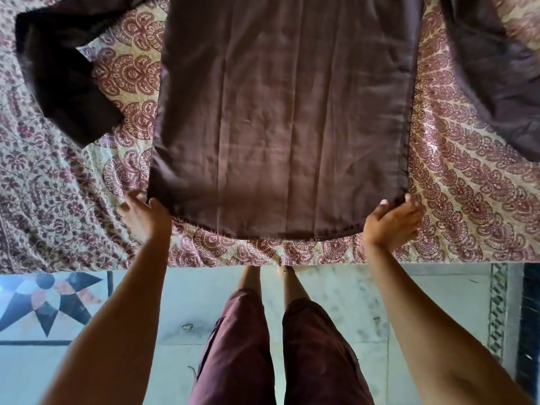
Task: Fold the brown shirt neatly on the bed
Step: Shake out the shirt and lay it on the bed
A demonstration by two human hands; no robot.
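Two hands meet the near hem of the brown shirt (280,118), one at each corner. Furthest left, one sleeve (67,83) lies dark and crumpled, angled out across the bed (58,200), whose cover is a matte cotton print of maroon paisley on cream. Next, the left hand (144,213) pinches the hem's left corner, fingers curled round the edge. The shirt's body lies flat, its long axis running straight away from the person; it is thin woven cloth with a faint sheen and soft lengthwise creases. The right hand (391,222) grips the right corner, palm turned up, fingers curled under the edge, the hold seemingly lighter. Furthest right, the other sleeve (491,68) spreads outward. Both hands are equally near, so a lift of the hem away looks ready.
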